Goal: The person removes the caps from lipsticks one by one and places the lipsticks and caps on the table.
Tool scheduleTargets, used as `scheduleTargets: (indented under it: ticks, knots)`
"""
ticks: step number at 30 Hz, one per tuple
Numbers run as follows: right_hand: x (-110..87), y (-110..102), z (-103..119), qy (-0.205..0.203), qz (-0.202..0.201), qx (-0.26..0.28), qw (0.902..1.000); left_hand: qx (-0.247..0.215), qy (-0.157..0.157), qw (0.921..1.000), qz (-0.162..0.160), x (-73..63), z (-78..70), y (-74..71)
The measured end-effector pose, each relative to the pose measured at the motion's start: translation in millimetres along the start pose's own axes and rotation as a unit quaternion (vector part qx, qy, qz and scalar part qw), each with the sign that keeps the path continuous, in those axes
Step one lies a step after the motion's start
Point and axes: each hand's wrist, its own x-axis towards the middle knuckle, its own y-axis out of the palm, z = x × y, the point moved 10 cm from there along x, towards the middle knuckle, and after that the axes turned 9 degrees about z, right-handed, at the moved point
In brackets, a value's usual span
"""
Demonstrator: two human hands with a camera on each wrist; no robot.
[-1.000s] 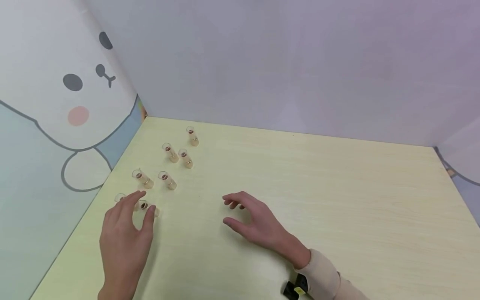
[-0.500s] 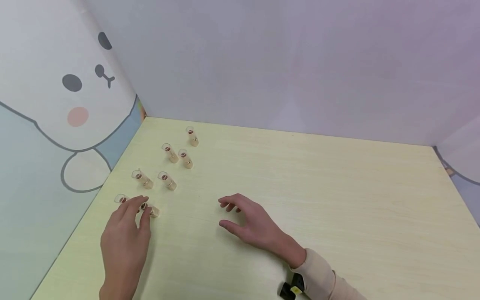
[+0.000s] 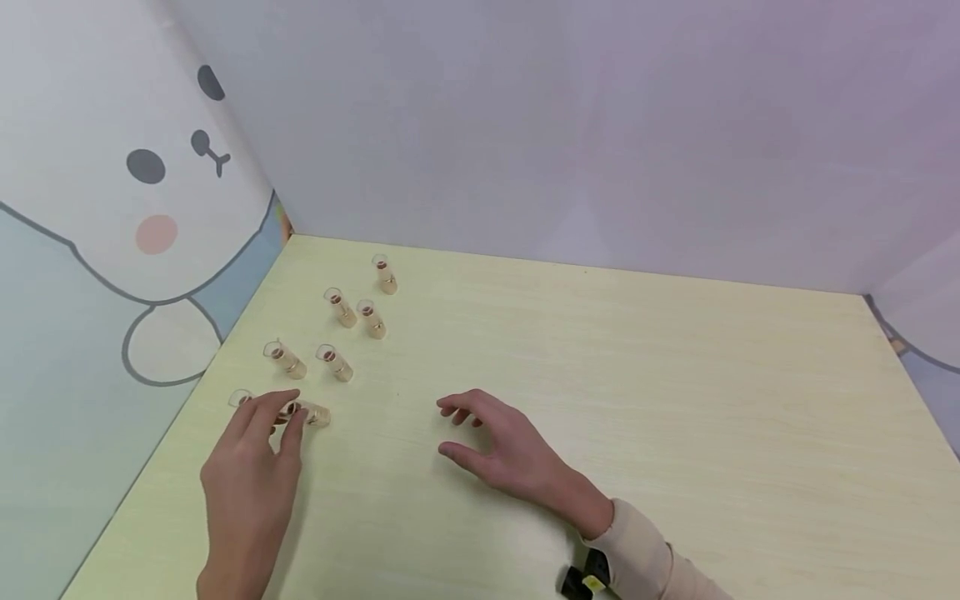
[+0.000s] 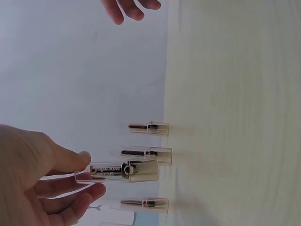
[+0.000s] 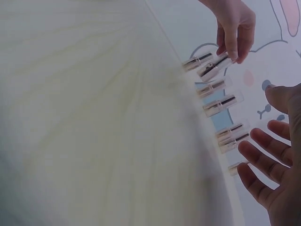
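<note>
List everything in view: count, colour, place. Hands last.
standing lipstick tubes: six, gold bases, clear caps, dark reddish insides, upright towards the table's left side; one partly behind the left hand
held lipstick tube: one, same look, pinched at its clear cap end
table: one, pale yellow, under the tubes
back wall: one, greyish lilac, beyond the table
left panel: one, pale blue with a white cartoon animal, left of the table
right panel: one, whitish and bluish, right edge, partly visible
small device: one, black and yellow, beside the sleeve
sleeve: one, cream, right forearm
left hand: one, bare, pinching a tube
right hand: one, bare, holding nothing, mid-table
</note>
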Motion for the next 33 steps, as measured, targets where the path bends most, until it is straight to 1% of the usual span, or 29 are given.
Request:
scheduleTargets:
  ticks: [3,8,13,15,18,21,24,28,33]
  knots:
    - [-1.1,-1.6,1.9,-0.002,-0.003,-0.012,0.9999,-0.017,0.017,0.9997,-0.008,0.2,-10.7,-3.1]
    - [-2.8,-4.8,6.0,-0.004,-0.003,-0.029,0.9996,-0.072,0.064,0.9952,-0.018,0.1,-32.3,-7.2]
    - [-3.4,-9.1,11.3,-0.013,-0.007,-0.051,0.9986,-0.129,0.089,0.9877,0.002,2.1,-49.2,-4.3]
    - [-3.3,-11.6,14.7,-0.020,-0.011,-0.063,0.9977,-0.157,0.103,0.9822,0.006,3.3,-56.3,-2.9]
    - [-2.4,-15.5,20.3,-0.034,-0.020,-0.084,0.9957,-0.197,0.129,0.9719,0.001,4.9,-67.3,-2.0]
    - [-0.3,-19.0,25.5,-0.047,-0.027,-0.096,0.9939,-0.229,0.149,0.9620,0.000,6.5,-76.6,0.2]
    - [2.9,-21.8,28.7,-0.058,-0.032,-0.095,0.9932,-0.246,0.162,0.9556,0.010,8.2,-85.3,4.7]
    - [8.9,-23.8,29.4,-0.068,-0.031,-0.086,0.9935,-0.255,0.180,0.9499,0.017,9.8,-95.0,9.5]
    - [14.7,-26.2,23.6,-0.059,-0.027,-0.069,0.9955,-0.268,0.188,0.9445,0.026,12.9,-102.3,15.2]
